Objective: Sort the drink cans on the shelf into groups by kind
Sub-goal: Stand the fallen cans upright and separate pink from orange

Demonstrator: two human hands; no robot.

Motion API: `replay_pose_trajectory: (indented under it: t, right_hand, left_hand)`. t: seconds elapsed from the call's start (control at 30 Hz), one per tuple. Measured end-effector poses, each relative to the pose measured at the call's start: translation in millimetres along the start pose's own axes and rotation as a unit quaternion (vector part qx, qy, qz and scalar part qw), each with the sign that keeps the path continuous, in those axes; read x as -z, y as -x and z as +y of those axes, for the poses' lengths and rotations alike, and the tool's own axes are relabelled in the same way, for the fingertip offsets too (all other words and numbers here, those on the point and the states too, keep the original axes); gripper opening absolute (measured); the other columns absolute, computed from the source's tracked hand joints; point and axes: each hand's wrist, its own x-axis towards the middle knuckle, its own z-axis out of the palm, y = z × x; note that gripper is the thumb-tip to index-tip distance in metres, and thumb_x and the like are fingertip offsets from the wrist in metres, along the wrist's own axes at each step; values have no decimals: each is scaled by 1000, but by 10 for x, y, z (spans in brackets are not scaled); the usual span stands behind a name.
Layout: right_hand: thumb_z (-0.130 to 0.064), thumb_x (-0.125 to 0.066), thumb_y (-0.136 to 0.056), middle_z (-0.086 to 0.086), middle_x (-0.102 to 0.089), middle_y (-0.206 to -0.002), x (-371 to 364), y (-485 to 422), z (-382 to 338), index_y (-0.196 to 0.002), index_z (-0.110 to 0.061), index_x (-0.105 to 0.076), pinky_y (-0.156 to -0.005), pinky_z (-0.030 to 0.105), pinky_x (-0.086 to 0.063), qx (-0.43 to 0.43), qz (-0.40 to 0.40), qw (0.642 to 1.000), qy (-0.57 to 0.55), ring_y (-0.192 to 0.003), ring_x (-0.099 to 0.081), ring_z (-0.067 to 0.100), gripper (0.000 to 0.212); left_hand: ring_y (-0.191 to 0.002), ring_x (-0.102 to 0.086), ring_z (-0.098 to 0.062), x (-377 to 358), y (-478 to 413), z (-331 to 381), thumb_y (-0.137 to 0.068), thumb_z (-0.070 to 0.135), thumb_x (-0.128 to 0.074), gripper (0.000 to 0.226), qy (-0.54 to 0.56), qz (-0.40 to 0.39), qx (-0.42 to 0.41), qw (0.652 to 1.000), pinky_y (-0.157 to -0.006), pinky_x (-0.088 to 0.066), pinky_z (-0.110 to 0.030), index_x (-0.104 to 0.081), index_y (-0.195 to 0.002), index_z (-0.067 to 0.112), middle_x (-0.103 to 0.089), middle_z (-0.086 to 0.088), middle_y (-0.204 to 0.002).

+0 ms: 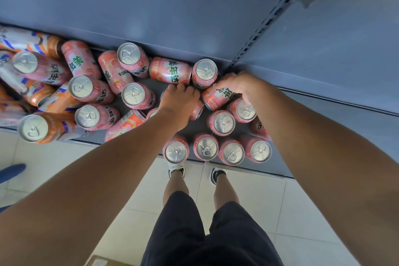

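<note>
As a person in black shorts (183, 233) and sneakers (176, 170) stood over a low grey shelf (199, 128), both bare arms were stretched down among pink Mirinda cans. The left grip (179, 101) was curled over a hidden pink can (197, 111), which lay mostly beneath the palm with only its end showing to the right of the knuckles. Just beside it, the right grip (235, 86) had its fingers wrapped over a toppled pink can (216, 98) lying on its side, label up.

Close behind the two hands, against the grey back panel (151, 2), a rear pink can (170, 70) lay on its side. Next to it an upright rear can (205, 71) stood near the right fingertips. Two standing pink cans (223, 123) sat beneath the right forearm. A front row of four pink cans (206, 149) lined the shelf's edge between the person and the hands.

To the left, a crowd of pink cans (132, 95), some standing and some tipped over, filled the shelf. Farther left they mingled with orange cans (32, 128). A slotted upright (259, 34) ran up the back panel at the right.

Below lay pale floor tiles (259, 201), a blue shoe (13, 169) at the left edge and a cardboard box corner (97, 262) at the bottom.
</note>
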Motion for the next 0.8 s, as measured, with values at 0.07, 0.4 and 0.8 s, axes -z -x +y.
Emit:
replay_pose_trajectory:
  t: [0.07, 0.4, 0.8]
  right_hand:
    - [-47, -91, -36, 6, -63, -117, 31, 28, -24, -116, -7, -58, -97, 37, -50, 0, -22, 1000, -4, -111, -61, 26, 95]
    - [-16, -83, -72, 8, -41, -122, 32, 408, 340, -125, -13, -43, -93, 38, -47, 116, 195, 974, -16, -113, -51, 31, 66]
    - [-22, -74, -85, 10, -46, -131, 21, 481, 433, -130, -16, -45, -88, 45, -49, 164, 235, 956, 69, -112, -57, 37, 54]
  left_hand:
    - [-124, -49, -29, 21, 40, -34, -75, 27, -77, 70, 35, 16, -11, 999, -97, -43, -40, -41, -132, 11, -54, -7, -131]
    - [-123, -51, -31, 229, 325, 55, -76, 17, -73, 77, 306, 13, 17, 952, -91, -49, -47, -32, -141, 19, -49, -7, -138]
    - [-127, -51, -29, 150, 443, 186, -86, 44, -69, 75, 223, 39, 50, 973, -105, -34, -44, -33, -146, 20, -50, -2, -143]
